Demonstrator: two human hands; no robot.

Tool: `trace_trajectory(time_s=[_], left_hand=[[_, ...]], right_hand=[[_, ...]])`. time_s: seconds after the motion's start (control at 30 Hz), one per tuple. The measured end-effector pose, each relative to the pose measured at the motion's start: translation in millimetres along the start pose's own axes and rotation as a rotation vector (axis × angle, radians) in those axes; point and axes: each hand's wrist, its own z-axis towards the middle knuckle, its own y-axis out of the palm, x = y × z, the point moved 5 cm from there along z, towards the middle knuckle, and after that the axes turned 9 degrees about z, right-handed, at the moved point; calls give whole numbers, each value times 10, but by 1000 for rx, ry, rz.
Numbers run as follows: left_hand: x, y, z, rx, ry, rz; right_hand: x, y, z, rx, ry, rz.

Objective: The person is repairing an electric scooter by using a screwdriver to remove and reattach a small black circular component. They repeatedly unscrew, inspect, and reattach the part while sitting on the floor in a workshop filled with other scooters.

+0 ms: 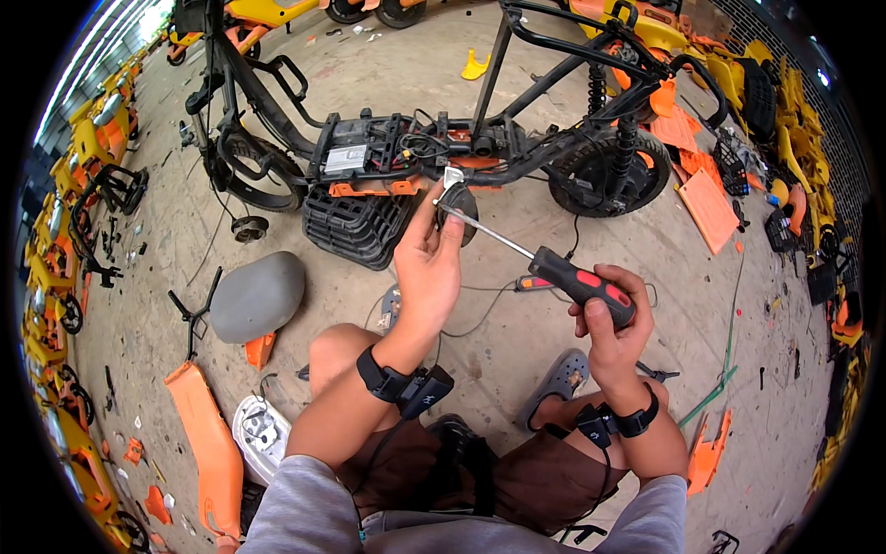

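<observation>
My left hand [429,254] is raised in front of the scooter frame, its fingers closed round a black disc-shaped part [469,222] with a pale metal bracket [452,175] at its top. In my right hand [614,323] is a screwdriver [558,270] with a black and red handle. Its shaft slants up and left, and the tip meets the part beside my left fingertips. Just behind stands the stripped black scooter frame [526,111], with a silver box [346,159] and loose wires in its middle. My fingers partly hide the disc.
A black ribbed crate-like part [355,226] sits under the frame. A grey seat [258,297], a long orange panel [205,443] and a white lamp-like housing [260,434] lie to the left. Another red and black tool [533,283] and a cable lie on the floor. Orange panels [706,210] are scattered at right.
</observation>
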Motion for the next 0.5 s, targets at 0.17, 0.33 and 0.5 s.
trace_trajectory(time_s=[0.17, 0.33, 0.5], left_hand=[[13, -32, -10, 29, -15, 1], [7, -59, -4, 38, -18, -28], [24, -123, -3, 79, 26, 75]], right_hand=[[0, -9, -34, -38, -69, -210], [7, 42, 14, -56, -28, -226], [29, 108, 50, -93, 113, -60]])
